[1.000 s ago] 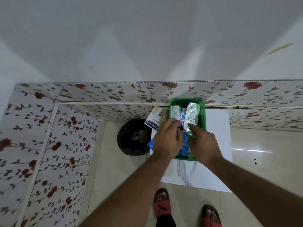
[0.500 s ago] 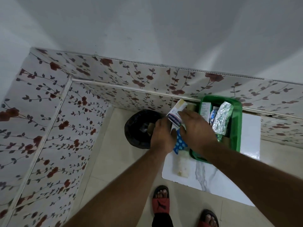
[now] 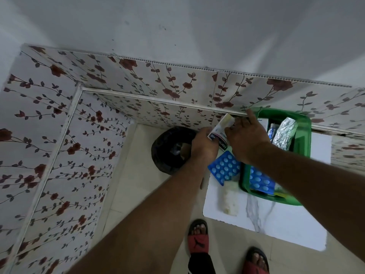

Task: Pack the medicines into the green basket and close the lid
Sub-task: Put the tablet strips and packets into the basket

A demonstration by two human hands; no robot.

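- Both hands on the white plaster box: left hand curled shut round its lower end, right hand over the upper part with fingers spread, index pointing away; can't tell how firm the right grip is.
- Box is held tilted, just left of the green basket, not inside yet.
- Basket sits on the white marbled desk against the flowered wall panel; already holds a crinkly foil strip, a small white carton and a blue blister sheet.
- Second blue blister pack lies on the desk just beside the basket rim, partly under the hands; a whitish fluffy roll, maybe cotton, lies below it.
- No lid visible anywhere.
- Risks, judged: box may catch the basket rim or knock the carton; basket looks crowded, tall items could stop a lid seating; forearm may sweep the loose blister pack off the desk edge toward the black bin.
- Materials: rigid glossy plastic basket, thin card box, bumpy blister domes, crumpled foil.
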